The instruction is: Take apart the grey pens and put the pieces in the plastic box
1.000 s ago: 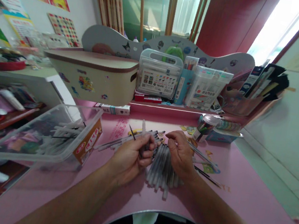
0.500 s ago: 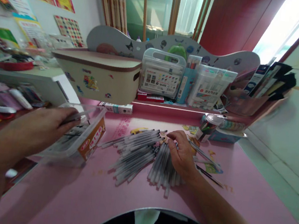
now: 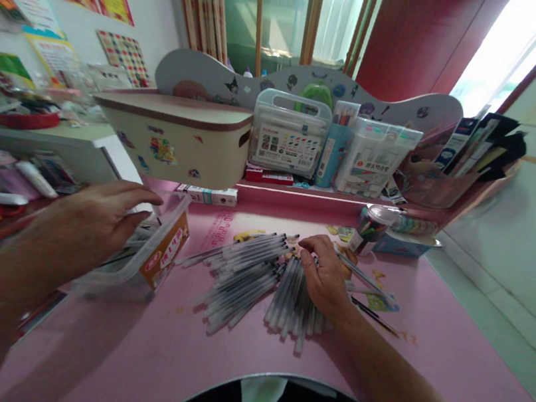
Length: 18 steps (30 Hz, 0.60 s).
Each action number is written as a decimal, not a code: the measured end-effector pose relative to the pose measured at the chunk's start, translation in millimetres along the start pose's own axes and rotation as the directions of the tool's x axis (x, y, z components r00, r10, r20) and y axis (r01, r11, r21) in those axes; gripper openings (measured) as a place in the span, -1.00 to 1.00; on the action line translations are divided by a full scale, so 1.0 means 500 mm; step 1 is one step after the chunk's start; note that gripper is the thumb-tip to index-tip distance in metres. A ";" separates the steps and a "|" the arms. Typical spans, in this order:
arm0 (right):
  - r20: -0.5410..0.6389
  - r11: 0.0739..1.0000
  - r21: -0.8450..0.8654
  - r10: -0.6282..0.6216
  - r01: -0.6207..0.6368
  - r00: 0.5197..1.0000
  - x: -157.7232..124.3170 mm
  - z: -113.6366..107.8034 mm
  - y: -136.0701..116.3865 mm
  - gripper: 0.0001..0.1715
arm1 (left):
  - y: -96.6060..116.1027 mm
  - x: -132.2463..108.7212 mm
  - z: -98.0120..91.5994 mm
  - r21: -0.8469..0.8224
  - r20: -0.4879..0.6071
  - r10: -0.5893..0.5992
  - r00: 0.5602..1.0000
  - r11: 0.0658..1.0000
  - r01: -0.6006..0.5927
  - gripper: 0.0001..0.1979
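- Pink tabletop [image 3: 165, 350] carrying a clear box [image 3: 165, 258]; a cream bin [image 3: 180, 147] stands behind that box.
- Just right of the clear box, loose pens [image 3: 243, 284] lie fanned out; farther right of it, a second bundle [image 3: 291, 298] lies next to them.
- Left hand [image 3: 94, 219]: over the clear box, thumb and fingers parted; a pale piece shows between them, contact unclear.
- Right hand [image 3: 325, 273]: well right of the clear box, resting on the second bundle; I cannot tell whether its grip closes on any pen.
- Likely risks: a wrist knock could shift the clear box; a sideways push by the right hand could roll the bundle into the loose pens.
- Half a second ago the left thumb and fingers pinched something grey over the clear box; now they have spread. The right hand is unmoved.
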State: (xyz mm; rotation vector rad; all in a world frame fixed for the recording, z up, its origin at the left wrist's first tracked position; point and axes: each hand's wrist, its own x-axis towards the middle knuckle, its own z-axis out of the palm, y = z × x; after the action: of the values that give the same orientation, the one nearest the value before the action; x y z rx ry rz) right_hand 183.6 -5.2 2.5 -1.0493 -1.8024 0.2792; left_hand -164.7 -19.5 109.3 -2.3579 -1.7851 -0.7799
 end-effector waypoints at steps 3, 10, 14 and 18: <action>0.005 1.000 0.000 0.004 -0.004 1.000 0.000 0.000 -0.001 -0.84 | 0.073 -0.008 0.057 0.034 0.147 0.117 0.982 0.992 -0.123 -0.68; 0.010 1.000 0.001 -0.011 0.011 1.000 0.001 -0.002 -0.002 -0.84 | 0.093 -0.004 0.221 0.207 0.547 -0.009 0.837 0.970 -0.125 -0.61; 0.008 1.000 -0.002 -0.015 0.015 1.000 0.001 -0.003 -0.001 -0.84 | 0.086 0.007 0.248 0.250 0.625 -0.063 0.778 0.961 -0.123 -0.70; 0.022 1.000 -0.003 -0.011 0.011 1.000 0.001 -0.003 0.000 -0.85 | 0.085 0.015 0.249 0.283 0.599 -0.095 0.795 0.954 -0.099 -0.68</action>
State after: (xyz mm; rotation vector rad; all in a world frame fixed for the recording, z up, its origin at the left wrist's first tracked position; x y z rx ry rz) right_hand 184.7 -5.0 3.4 -1.0417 -1.8283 0.2824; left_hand -81.5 18.6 14.5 -2.5517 -1.9114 0.3098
